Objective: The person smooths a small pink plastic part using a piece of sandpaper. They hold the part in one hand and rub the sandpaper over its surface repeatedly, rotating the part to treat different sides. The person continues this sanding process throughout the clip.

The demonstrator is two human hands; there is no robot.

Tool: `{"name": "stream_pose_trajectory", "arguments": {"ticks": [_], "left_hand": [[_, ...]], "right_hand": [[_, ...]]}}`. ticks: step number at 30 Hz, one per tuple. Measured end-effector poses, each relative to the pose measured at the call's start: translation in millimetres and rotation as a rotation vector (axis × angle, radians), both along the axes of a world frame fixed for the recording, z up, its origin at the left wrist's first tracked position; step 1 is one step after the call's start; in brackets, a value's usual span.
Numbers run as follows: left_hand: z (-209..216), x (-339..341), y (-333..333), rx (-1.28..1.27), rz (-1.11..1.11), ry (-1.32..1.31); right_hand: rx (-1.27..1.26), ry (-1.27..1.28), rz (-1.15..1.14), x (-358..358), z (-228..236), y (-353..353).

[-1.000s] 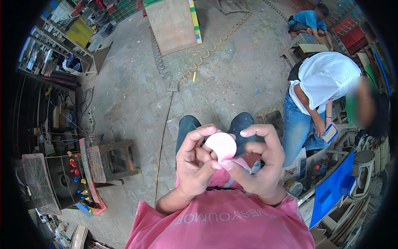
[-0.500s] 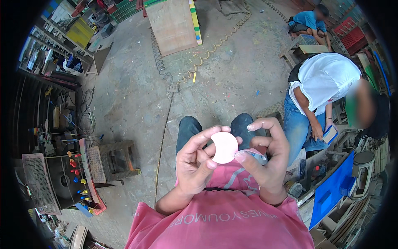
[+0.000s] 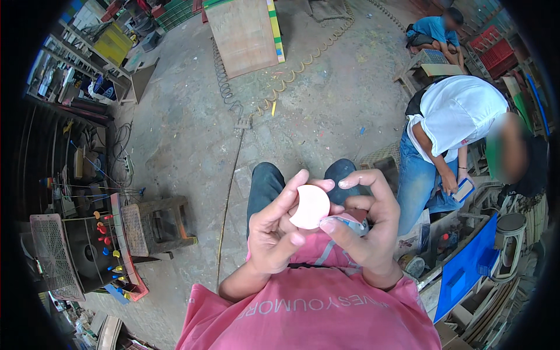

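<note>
Above my lap, a flat, pale pink disc with a curved notch in its left side rests in the fingers of my left hand. Some of those fingers pass behind it; the thumb sits just below its lower edge. My right hand curls around a bent piece of sandpaper, reddish-brown on one face and pale with blue marks on the other. The right thumb tip presses that sheet at the disc's lower right edge. The palm hides part of the sheet.
To the right, a person in a white shirt bends over a small blue-edged block. A blue panel leans nearby. At left stand a wooden stool and a rack with coloured pieces. Ahead is a wooden box.
The disc has turned slightly, its notch now facing more to the upper left. My left thumb has slid off its face, and my right hand has shifted a little left.
</note>
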State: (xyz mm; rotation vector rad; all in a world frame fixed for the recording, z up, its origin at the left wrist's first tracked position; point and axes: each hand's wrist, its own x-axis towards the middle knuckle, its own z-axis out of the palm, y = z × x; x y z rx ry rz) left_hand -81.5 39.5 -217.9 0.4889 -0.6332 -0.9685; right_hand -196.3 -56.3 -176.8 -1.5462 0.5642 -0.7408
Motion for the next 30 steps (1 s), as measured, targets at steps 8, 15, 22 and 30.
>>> {"name": "stream_pose_trajectory", "arguments": {"ticks": [8, 15, 22, 30], "left_hand": [[1, -5, 5, 0.254, 0.178, -0.124], [1, 0, 12, 0.162, 0.260, -0.276], [-3, 5, 10, 0.077, 0.290, -0.410], [5, -2, 10, 0.124, 0.247, -0.297]], "right_hand": [[0.008, -0.020, -0.035, -9, 0, -6], [-0.269, 0.082, 0.074, -7, 8, 4], [-0.113, 0.066, 0.030, -9, 5, -5], [-0.258, 0.052, 0.105, -10, 9, 2]]}}
